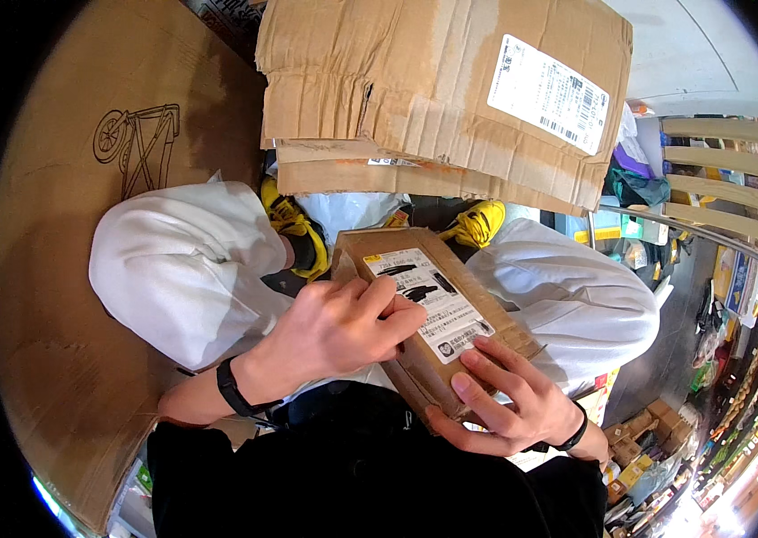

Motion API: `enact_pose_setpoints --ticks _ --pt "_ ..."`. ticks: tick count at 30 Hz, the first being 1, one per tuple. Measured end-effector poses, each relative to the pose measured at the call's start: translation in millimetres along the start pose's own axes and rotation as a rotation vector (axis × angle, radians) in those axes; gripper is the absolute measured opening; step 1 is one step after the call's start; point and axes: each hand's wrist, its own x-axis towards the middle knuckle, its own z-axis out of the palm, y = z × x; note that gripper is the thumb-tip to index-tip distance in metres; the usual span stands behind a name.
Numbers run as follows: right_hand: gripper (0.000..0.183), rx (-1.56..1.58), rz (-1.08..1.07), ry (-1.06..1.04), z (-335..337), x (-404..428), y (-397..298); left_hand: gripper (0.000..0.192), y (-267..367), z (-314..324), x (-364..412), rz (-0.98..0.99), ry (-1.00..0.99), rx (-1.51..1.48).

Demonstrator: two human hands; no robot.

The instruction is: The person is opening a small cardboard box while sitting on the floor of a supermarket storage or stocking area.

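A small brown cardboard box (454, 258) lies at a slant between the person's knees. It bears a white shipping label (429, 302) with parts blacked out. My left hand (345, 323) is curled over the box's left edge, its thumb and forefinger pinched together at the label's edge; whether something thin is between them cannot be told. My right hand (506, 397) grips the near right end of the box, fingers on its top and thumb along the near side. The underside of the box is hidden.
A large creased carton (432, 81) with a shipping label stands in front. A big cardboard sheet or carton (69, 269) with a printed bicycle drawing fills the left. At right are wooden slats (735, 175), a metal rail (701, 232) and crowded goods. Small cartons (648, 430) lie at lower right.
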Motion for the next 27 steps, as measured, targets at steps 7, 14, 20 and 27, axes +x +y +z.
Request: enact_pose_setpoints --ticks 7,14,20,27 --pt "0.039 -0.015 0.035 0.029 -2.6 -3.2 -4.3 0.035 -22.3 -16.3 -4.9 0.007 0.080 -0.339" --pt "0.037 -0.131 0.023 -0.050 2.3 -11.9 -3.4 0.025 -13.4 -66.4 -10.6 -0.302 -0.007 -0.296" --pt "0.036 -0.170 0.117 -0.107 -4.5 -27.0 -3.0 0.017 -46.0 -87.2 -28.8 -0.694 0.306 -0.229" --pt "0.033 -0.200 -0.007 -0.136 -7.6 -23.8 -11.9 0.034 2.6 -27.9 2.4 -0.076 0.117 -0.143"
